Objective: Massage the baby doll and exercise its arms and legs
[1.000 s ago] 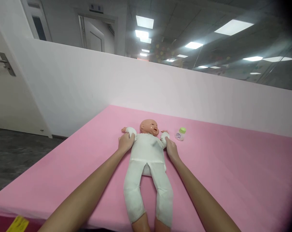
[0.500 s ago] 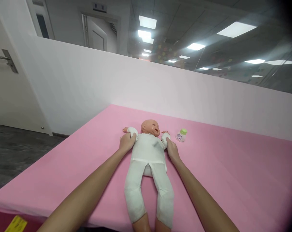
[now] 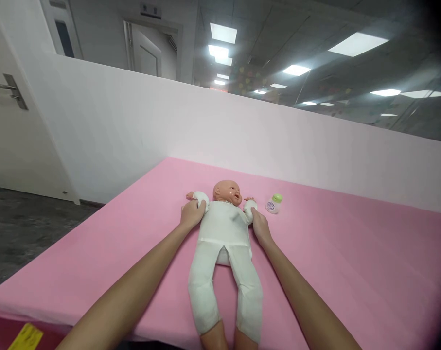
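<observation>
A baby doll (image 3: 223, 243) in a white suit lies on its back on the pink mat (image 3: 351, 262), head away from me and legs toward the near edge. My left hand (image 3: 191, 214) grips the doll's upper arm on the left side. My right hand (image 3: 260, 226) grips its upper arm on the right side. Both of my forearms stretch along the doll's sides. A small white bottle with a green cap (image 3: 273, 203) lies on the mat just right of the doll's hand, apart from my right hand.
A low white partition wall (image 3: 242, 131) runs along the far edge of the mat. Dark floor (image 3: 19, 228) and a white door with a handle (image 3: 8, 92) are at the left. A yellow tag (image 3: 25, 336) shows at the mat's near left corner.
Both hands have stayed on the doll's arms. The view has shifted slightly; the doll and bottle have not visibly moved.
</observation>
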Available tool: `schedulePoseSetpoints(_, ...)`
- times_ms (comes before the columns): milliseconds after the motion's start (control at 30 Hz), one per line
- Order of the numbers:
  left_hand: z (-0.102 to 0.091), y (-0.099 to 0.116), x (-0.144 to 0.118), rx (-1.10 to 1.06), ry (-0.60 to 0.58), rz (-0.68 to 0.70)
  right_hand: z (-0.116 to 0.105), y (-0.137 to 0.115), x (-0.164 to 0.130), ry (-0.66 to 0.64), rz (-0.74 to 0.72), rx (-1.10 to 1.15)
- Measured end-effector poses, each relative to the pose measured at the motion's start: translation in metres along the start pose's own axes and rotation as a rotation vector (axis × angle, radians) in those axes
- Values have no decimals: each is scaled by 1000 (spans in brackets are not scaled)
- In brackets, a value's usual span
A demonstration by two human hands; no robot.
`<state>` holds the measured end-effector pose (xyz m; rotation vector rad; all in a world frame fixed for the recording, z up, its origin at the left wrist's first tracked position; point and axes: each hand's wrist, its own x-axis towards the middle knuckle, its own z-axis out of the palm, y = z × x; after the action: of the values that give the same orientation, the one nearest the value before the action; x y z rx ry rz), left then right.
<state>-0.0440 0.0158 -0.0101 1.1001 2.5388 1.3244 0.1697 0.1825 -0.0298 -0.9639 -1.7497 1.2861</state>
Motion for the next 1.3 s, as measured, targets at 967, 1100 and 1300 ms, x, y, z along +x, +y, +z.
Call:
schedulePoseSetpoints(967,1,-1,1,-11,-1,22,-1,1,1,10,-13,-22)
schedulePoseSetpoints(1100,1,-1,1,-26,-5,28,-1,-1,0,9,-18,-26)
schedulePoseSetpoints(1300,3,-7,2,-76,98,41,-2,4,2,-1,-16,44)
